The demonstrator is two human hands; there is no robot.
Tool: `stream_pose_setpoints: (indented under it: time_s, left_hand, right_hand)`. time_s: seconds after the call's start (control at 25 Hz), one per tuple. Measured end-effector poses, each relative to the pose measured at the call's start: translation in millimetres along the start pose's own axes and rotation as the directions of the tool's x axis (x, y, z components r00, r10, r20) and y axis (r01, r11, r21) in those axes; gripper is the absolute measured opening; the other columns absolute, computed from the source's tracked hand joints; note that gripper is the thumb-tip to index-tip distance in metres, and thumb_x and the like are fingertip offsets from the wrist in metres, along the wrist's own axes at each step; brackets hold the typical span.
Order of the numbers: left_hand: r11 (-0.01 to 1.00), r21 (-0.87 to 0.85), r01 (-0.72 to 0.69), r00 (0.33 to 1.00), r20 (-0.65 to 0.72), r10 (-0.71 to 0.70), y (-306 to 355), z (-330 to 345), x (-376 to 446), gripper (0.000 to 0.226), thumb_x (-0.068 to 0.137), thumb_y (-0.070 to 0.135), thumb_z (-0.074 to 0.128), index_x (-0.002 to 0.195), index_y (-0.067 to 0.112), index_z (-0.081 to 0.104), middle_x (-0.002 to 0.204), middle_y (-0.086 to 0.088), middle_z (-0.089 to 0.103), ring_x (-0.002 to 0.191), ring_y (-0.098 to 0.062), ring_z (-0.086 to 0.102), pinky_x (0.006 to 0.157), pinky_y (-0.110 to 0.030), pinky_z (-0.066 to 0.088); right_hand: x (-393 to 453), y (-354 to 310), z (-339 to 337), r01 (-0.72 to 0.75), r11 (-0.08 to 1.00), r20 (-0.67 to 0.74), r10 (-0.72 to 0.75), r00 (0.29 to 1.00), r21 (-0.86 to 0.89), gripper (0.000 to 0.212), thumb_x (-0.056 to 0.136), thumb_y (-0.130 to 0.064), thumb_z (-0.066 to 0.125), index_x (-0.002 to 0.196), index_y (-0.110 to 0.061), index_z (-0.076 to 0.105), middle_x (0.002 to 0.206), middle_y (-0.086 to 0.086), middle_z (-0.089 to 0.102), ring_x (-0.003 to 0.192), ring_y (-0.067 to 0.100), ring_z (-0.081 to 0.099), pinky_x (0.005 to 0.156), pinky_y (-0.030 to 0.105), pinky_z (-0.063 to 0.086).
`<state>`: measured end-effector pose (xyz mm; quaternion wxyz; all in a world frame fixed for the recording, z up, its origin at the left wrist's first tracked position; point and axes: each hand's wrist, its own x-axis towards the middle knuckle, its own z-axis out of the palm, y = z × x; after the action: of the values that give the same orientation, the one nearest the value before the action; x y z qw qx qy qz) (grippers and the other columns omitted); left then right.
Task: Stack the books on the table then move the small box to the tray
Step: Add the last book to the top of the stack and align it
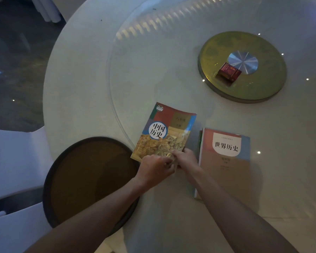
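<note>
Pinching the near edge of the illustrated book [163,133], left hand [154,169] and right hand [185,158] both close on it, probably to lift it onto the neighbouring stack [224,161]. Small box [229,72] sits on the gold disc [243,67], well apart from the empty dark tray [62,179].

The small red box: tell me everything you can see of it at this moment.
The small red box is a squat rectangular carton, apparently card, red with gold markings too small to read. It looks closed and lies flat, turned at an angle to the camera. It rests above the gold disc at the table's centre, its far end just overlapping the silver hub. Neither hand touches it, and it is not on the dark round tray.
</note>
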<state>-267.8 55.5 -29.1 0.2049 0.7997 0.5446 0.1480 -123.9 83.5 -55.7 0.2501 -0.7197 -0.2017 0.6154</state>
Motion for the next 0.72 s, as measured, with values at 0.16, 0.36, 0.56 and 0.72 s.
stream_pose_setpoints:
  time_s: [0.16, 0.36, 0.56, 0.72]
  left_hand:
    - [0.993, -0.09, -0.08, 0.996, -0.033, 0.078, 15, -5, -16, 0.03, 0.092, 0.05, 0.059, 0.1, 0.027, 0.076, 0.09, 0.009, 0.077, 0.075, -0.005, 0.071, 0.059, -0.026, 0.056]
    - [0.788, -0.396, 0.472, 0.841, -0.066, -0.537, 18, -8, 4, 0.053, 0.095, 0.033, 0.065, 0.14, 0.009, 0.05, 0.127, -0.008, 0.057, 0.115, -0.02, 0.056, 0.089, -0.027, 0.044]
    - [0.52, -0.607, 0.602, 0.768, 0.261, -0.584, 35, 3, 34, 0.034, 0.097, 0.026, 0.063, 0.126, 0.008, 0.064, 0.106, -0.006, 0.073, 0.087, -0.011, 0.068, 0.067, -0.02, 0.056]
    - [0.551, -0.573, 0.607, 0.784, 0.318, -0.533, 72, 29, 42, 0.022, 0.094, 0.021, 0.067, 0.111, 0.008, 0.069, 0.09, -0.001, 0.071, 0.073, -0.004, 0.063, 0.049, -0.008, 0.045]
  right_hand:
    - [-13, -5, -19, 0.049, 0.999, 0.019, -0.049, 0.999, 0.0, 0.023, 0.099, -0.016, 0.06, 0.121, -0.014, 0.065, 0.115, 0.011, 0.075, 0.103, 0.033, 0.074, 0.092, 0.057, 0.06]
    - [-33, -20, -67, 0.165, 0.985, 0.079, -0.169, 0.983, 0.054, 0.027, 0.101, -0.008, 0.059, 0.127, -0.013, 0.063, 0.114, 0.013, 0.076, 0.097, 0.029, 0.076, 0.086, 0.049, 0.063]
    - [-43, -2, -133, 0.142, 0.98, 0.036, -0.149, 0.988, 0.14, 0.033, 0.099, -0.006, 0.062, 0.131, -0.013, 0.064, 0.123, 0.015, 0.075, 0.112, 0.036, 0.072, 0.098, 0.055, 0.058]
    - [-51, 31, -178, 0.172, 0.984, -0.081, -0.168, 0.982, 0.042, 0.028, 0.099, -0.013, 0.063, 0.127, -0.015, 0.066, 0.117, 0.009, 0.078, 0.106, 0.031, 0.075, 0.095, 0.056, 0.059]
